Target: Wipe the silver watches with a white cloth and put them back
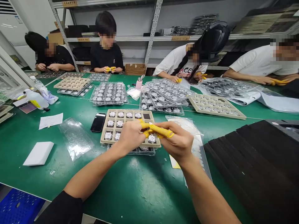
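Above the right side of a beige compartment tray (130, 145), my left hand (132, 134) and my right hand (176, 138) meet, both with yellow finger covers. Pinched between their fingertips is a small silvery piece (150, 124), mostly hidden, which looks like a watch head. Round watch heads with white dials, such as one at the near left (108, 135), sit in the tray's compartments. The far right compartment (146, 116) shows only its dark bottom. My left hand covers part of the tray's middle. Beneath it lies a clear plastic tray (150, 152) with more watch heads.
A phone (98, 122) lies left of the tray, near a clear plastic bag (76, 137). Stacked clear trays (108, 93) and a pink bottle (139, 83) stand farther back. Black foam sheets (254, 161) lie at right. Several co-workers sit across the green table (140, 193).
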`<state>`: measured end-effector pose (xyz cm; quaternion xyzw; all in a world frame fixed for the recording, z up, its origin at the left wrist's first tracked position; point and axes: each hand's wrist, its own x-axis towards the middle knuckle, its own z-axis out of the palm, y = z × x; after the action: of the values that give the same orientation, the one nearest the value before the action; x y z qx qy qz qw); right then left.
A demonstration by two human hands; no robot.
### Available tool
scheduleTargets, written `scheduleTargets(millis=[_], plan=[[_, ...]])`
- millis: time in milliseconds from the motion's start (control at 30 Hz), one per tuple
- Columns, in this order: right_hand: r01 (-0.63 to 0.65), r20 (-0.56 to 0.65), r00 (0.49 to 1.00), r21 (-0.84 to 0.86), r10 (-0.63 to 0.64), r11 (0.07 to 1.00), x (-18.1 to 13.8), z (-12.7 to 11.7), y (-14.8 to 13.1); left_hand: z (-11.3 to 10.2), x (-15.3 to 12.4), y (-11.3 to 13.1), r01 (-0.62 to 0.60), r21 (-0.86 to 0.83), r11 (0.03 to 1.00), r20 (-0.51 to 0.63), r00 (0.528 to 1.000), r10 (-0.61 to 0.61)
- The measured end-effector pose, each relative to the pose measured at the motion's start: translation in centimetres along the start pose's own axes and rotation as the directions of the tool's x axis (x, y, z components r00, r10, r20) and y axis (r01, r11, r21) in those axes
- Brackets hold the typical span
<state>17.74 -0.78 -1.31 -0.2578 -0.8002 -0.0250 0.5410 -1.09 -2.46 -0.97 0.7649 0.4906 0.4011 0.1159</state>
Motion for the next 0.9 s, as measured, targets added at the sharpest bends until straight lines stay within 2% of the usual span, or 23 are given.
scheduleTargets(millis=[100,167,267,367,433,500,600,667,733,833,900], plan=[[-0.003,-0.084,0.996,-0.027,0.001,1.000,-0.1,0.0,0.8,0.3,-0.1,0.0,-0.064,-0.090,0.994,-0.110,0.992,0.054],[-0.009,-0.122,0.993,-0.022,0.006,1.000,-0.2,0.0,1.0,0.5,-0.1,0.0,-0.104,-0.090,0.991,-0.162,0.983,0.088],[0.039,-0.105,0.994,-0.012,-0.040,0.999,-0.3,0.1,0.7,0.6,-0.2,0.2,-0.134,-0.040,0.990,-0.164,0.979,0.125],[0.048,-0.124,0.991,-0.001,-0.047,0.999,-0.4,0.4,0.6,0.6,-0.3,0.4,-0.127,-0.106,0.986,-0.189,0.976,0.105],[-0.028,-0.190,0.981,0.012,0.030,1.000,-0.4,0.8,0.8,0.7,-0.4,0.5,-0.110,-0.201,0.973,-0.232,0.971,0.062],[-0.167,-0.252,0.951,0.071,0.179,0.983,-0.3,1.2,0.9,0.9,-0.4,0.5,-0.073,-0.315,0.946,-0.254,0.967,-0.010],[-0.363,-0.200,0.898,0.165,0.391,0.917,-0.1,1.3,0.9,1.4,-0.2,0.3,0.049,-0.548,0.835,-0.201,0.961,-0.188],[-0.412,-0.146,0.890,0.147,0.432,0.899,0.3,0.8,0.7,1.8,0.2,0.1,0.134,-0.716,0.685,-0.119,0.943,-0.310],[-0.469,-0.145,0.854,0.202,0.500,0.860,0.5,0.2,0.6,2.0,0.5,0.1,0.185,-0.829,0.528,-0.044,0.920,-0.390],[-0.548,-0.127,0.760,0.402,0.638,0.733,0.6,0.1,0.2,2.4,0.9,0.3,0.201,-0.890,0.409,0.014,0.909,-0.417],[-0.556,-0.074,0.750,0.468,0.657,0.687,0.5,0.6,-0.1,2.5,0.9,0.3,0.193,-0.900,0.391,0.029,0.922,-0.387]])
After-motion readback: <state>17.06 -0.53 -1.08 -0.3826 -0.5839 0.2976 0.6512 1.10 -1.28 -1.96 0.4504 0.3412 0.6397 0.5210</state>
